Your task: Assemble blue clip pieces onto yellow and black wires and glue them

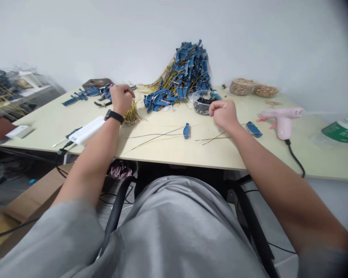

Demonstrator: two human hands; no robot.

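We see our left hand [121,98] left of centre in the upper half of the frame, a black wristband [115,116] below it, with its fingers curled inward at a bundle of yellow wires [131,115]; whether they grip any of the wires we cannot tell. Our right hand [224,114], right of centre, has its fingers folded in beside a clear bowl [202,112] of small black pieces [205,100], and we cannot make out whether anything sits inside them. Between our forearms, near the middle of the frame, a blue piece [186,131] lies on the bench [162,151], its thin wires [155,137] spreading to the left. A second blue piece [254,129] lies just beyond our right forearm, with wire ends showing on the forearm's other side. At upper centre we have a tall heap of blue pieces and yellow wires [191,65] near the wall. To the right of it stand two containers of small tan pieces [243,87]; lower on that side, a pink glue gun [282,119] and a green-labelled bottle [340,131]. Left of centre, pliers [103,104] lie near our left hand, and a white box [88,129] lies beside our left forearm.
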